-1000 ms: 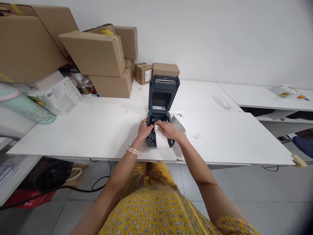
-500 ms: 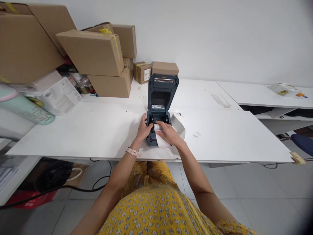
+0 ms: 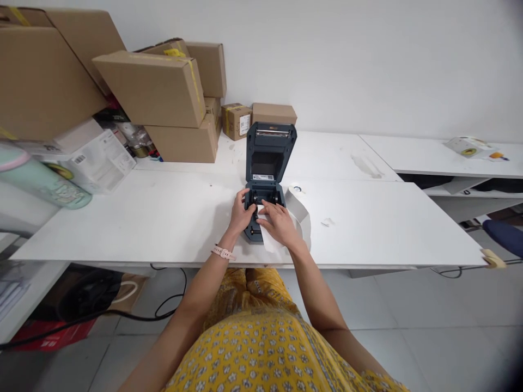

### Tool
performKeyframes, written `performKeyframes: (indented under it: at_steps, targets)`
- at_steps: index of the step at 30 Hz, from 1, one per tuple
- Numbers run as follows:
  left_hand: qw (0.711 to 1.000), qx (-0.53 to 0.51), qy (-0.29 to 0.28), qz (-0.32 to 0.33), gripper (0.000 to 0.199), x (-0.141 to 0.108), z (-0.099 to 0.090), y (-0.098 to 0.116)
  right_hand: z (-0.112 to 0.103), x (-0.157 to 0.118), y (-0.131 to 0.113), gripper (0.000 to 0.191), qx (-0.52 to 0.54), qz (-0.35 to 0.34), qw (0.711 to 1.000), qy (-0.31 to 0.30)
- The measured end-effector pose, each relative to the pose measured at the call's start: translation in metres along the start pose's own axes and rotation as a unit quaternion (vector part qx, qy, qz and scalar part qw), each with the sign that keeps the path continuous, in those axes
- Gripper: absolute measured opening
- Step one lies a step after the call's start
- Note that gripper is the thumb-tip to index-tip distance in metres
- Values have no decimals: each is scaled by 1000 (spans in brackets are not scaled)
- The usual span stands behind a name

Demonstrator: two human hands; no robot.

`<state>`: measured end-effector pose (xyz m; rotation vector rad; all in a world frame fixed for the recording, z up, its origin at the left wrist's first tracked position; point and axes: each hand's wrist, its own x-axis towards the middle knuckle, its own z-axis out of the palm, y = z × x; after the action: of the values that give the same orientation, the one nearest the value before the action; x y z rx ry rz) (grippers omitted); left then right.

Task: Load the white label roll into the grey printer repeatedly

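Blue-grey printer (image 3: 253,235): stood mid-frame; lid (image 3: 266,144) was raised, not yet closed.
Paper roll (image 3: 260,208): lay inside, strip (image 3: 269,242) unwound.
Right hand (image 3: 280,222): fingers grasped the roll.
Left hand (image 3: 241,213): fingers clasped printer's left side.

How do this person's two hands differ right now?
The left hand has a pink wristband at its wrist; the right hand has none. The left hand is at the left side of the open dark machine, while the right hand reaches over the white paper. Both are bare.
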<state>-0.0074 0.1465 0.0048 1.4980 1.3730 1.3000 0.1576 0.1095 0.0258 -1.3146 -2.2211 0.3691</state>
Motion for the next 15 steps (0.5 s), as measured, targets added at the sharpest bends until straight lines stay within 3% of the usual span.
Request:
performKeyframes:
  at_steps: [6, 10, 15]
  targets:
    - [986, 121, -42, 103, 40, 3, -5, 6, 2, 0, 0, 18, 1, 7, 1000, 7]
    - [976, 170, -80, 109, 41, 7, -6, 6, 3, 0, 0, 14, 3, 6, 1000, 10]
    - [965, 224, -95, 99, 27, 10, -5, 13, 4, 3, 2, 15, -5, 4, 1000, 13]
